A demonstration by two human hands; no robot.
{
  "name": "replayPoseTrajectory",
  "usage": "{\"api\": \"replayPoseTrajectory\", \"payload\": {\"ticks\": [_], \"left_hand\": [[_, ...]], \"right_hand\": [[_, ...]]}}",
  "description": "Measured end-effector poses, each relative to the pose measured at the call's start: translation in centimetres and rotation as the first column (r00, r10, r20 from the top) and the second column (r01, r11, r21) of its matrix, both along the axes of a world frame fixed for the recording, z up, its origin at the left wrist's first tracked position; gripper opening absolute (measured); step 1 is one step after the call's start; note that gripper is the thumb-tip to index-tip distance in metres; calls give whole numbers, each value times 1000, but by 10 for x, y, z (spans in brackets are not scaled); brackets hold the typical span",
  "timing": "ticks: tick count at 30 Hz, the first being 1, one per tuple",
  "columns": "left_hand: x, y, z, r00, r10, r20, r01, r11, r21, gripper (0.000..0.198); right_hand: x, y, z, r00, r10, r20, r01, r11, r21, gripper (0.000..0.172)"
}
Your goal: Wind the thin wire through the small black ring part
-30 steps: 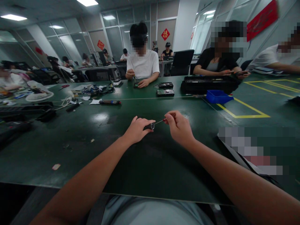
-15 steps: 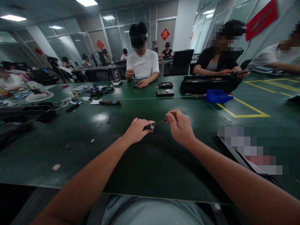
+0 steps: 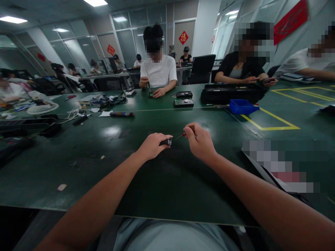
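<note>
Above the green table (image 3: 167,188), my left hand (image 3: 150,145) is closed around a short black cylinder (image 3: 165,142). The cylinder's round, light-rimmed end faces right; what is inside that end is too small to make out. My right hand (image 3: 200,141) pinches a screwdriver (image 3: 184,134) with a dark red handle, mostly hidden by the fingers. Its thin shaft points left and slightly down at the cylinder's open end, with a small gap between tip and rim.
Beyond my hands lie a dark pen-shaped tool (image 3: 121,114), two circuit-board devices and a blue tray (image 3: 243,106). A long black case (image 3: 232,93) stands behind the tray. Blurred papers (image 3: 277,170) lie right of my right arm. Co-workers sit across the table.
The screwdriver's tip has drawn back slightly from the cylinder's end and tilted a bit steeper. My left hand keeps its hold, and the cylinder stays nearly in place.
</note>
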State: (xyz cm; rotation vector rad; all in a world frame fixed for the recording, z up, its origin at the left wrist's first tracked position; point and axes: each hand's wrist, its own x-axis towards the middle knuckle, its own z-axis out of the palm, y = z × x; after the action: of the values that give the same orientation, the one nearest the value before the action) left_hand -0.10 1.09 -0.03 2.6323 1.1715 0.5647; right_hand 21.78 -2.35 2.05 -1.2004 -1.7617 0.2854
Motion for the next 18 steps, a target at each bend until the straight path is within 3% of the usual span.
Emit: {"api": "replayPoseTrajectory", "payload": {"ticks": [4,14,18], "left_hand": [[1,-2,1,1000,-8,0,8,1000,-6,44],[-1,-1,-2,1000,1,-29,-1,1000,-8,44],[0,-1,-1,998,44,43,-42,998,-43,41]], "right_hand": [[0,-2,2,998,23,-58,-23,1000,-2,23],[-1,1,0,997,13,76,-12,1000,-7,22],[0,3,0,996,-14,83,15,1000,-10,22]]}}
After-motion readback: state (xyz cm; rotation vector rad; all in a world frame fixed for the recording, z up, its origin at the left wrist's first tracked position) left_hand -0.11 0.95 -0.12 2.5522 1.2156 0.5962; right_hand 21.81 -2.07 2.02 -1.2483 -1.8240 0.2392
